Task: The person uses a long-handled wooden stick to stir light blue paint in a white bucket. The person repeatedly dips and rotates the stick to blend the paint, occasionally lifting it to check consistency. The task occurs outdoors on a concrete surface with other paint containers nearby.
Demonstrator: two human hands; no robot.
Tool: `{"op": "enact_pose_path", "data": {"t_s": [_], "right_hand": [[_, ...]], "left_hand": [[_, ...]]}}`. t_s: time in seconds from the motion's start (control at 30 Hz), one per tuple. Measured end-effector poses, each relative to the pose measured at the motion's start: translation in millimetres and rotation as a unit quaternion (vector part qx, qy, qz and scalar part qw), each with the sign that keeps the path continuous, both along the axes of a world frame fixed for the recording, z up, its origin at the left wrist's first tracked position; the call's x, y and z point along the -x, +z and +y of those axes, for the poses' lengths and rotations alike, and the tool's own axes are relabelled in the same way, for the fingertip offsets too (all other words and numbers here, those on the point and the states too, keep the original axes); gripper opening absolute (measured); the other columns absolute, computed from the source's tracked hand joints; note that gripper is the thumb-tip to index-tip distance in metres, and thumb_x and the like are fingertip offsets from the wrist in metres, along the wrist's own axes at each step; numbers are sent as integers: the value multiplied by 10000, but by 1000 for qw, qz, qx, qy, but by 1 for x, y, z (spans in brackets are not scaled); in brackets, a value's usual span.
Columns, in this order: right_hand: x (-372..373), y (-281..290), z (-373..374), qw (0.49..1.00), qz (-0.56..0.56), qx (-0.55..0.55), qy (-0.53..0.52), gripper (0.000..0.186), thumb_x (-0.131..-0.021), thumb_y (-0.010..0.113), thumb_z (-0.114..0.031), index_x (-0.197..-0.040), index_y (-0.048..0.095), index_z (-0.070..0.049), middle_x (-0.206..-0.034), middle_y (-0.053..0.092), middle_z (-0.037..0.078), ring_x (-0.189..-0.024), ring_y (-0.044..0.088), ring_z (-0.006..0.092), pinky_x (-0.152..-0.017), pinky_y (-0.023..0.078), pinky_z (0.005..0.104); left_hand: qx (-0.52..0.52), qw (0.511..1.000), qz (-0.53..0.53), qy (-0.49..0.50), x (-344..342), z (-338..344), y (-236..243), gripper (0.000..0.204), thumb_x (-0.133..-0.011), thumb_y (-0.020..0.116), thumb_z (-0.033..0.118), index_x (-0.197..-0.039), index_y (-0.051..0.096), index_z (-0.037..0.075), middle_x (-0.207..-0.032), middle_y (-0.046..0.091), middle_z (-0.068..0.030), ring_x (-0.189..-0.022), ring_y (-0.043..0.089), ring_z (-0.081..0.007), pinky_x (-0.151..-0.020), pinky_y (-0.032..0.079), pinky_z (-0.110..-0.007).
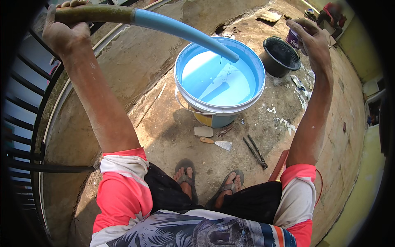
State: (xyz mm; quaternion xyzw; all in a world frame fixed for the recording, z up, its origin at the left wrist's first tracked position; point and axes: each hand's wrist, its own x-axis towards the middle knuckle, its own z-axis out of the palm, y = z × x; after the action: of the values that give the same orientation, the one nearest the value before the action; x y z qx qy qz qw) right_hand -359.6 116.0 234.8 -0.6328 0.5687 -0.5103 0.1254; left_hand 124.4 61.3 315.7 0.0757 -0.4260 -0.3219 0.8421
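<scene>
My left hand, raised at the upper left, is closed around the olive-brown end of a long pole. The other part of the pole is coated light blue, and its tip hangs over a large white bucket of light blue paint. Thin strands of paint drip from the tip. At the upper right my right hand is raised with its fingers bent and apart, seemingly holding nothing. A purple container shows just beside its fingers, partly hidden by them.
A black bucket stands right of the paint. On the floor lie a wooden-handled scraper, pincers, a thin stick and white splatters. A black metal railing runs along the left. Another person sits at the far right.
</scene>
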Motion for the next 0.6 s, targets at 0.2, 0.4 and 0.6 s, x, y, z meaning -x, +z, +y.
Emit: {"op": "enact_pose_path", "data": {"t_s": [0.2, 0.4, 0.6], "right_hand": [[1, -1, -1, 1000, 1, -3, -3, 276, -928, 739, -302, -1034, 730, -47, -676, 512, -72, -530, 373, 6, -463, 231, 226], [-1, 0, 1, 1000, 3, 9, -2, 258, -933, 733, -285, -1033, 732, -47, -690, 531, -67, -534, 375, 4, -462, 232, 226], [-4, 2, 3, 1000, -8, 4, 3, 246, -926, 741, -263, -1027, 736, -39, -686, 532, -67, -534, 381, 4, -462, 228, 225]], "left_hand": [[5, 1000, -5, 10, 0, 1, 1, 195, -900, 579, 91, -1009, 462, -20, -854, 477, -134, -803, 530, -300, -861, 472, -555], [8, 1000, -7, 13, -2, 1, 1, 205, -894, 583, 93, -1011, 464, -27, -863, 478, -141, -809, 533, -304, -863, 475, -551], [9, 1000, -12, 19, -4, 2, 2, 207, -897, 576, 93, -1019, 463, -30, -875, 477, -148, -813, 534, -311, -876, 476, -560]]}}
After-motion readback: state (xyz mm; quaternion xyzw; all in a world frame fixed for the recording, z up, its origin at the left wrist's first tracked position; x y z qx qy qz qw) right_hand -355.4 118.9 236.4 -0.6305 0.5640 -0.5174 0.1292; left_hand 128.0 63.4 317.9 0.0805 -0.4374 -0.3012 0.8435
